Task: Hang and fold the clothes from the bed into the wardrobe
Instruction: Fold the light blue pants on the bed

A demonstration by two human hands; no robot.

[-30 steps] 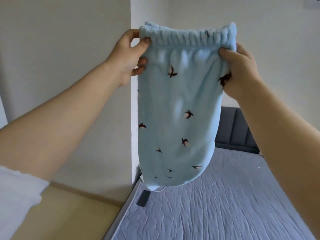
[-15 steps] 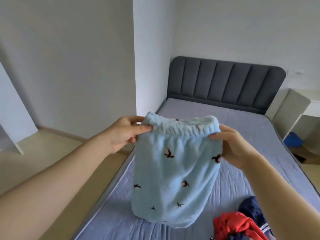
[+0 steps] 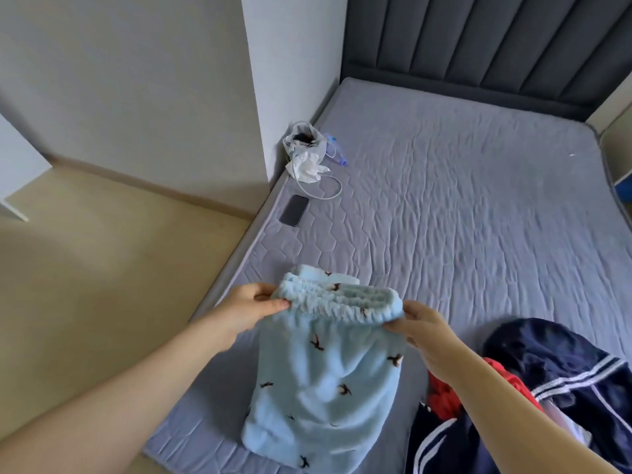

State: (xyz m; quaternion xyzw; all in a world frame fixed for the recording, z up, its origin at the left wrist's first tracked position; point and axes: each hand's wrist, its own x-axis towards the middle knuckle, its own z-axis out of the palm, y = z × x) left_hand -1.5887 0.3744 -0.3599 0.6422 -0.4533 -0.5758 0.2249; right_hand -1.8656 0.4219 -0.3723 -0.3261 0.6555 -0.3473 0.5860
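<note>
Fleece garment (image 3: 328, 381), pale blue and scattered with small dark bird prints, hangs between both hands by its gathered elastic waistband (image 3: 342, 301). The left hand (image 3: 253, 307) pinches the waistband's left end, thumb on the near side. The right hand (image 3: 429, 333) pinches the right end the same way, so the band runs straight across from one hand to the other, sagging a little. The garment's long axis drops away below the hands and toward the person, and its rounded lower end rests, bunched, on the quilted grey mattress (image 3: 461, 200). Neither hand is nearer; they hold it evenly, which suits laying it flat ahead of the hands for a fold. The cloth looks thick, soft and limp, so it will likely slump rather than keep a crease.

Just to the right of the right hand lies a heap: a red garment (image 3: 444, 395) under a smooth navy garment (image 3: 554, 357) with white stripes. Well beyond the left hand sit a dark phone (image 3: 294, 210), a looped white cable (image 3: 333, 189) and a crumpled plastic bag (image 3: 304, 145). No wardrobe is in view.
</note>
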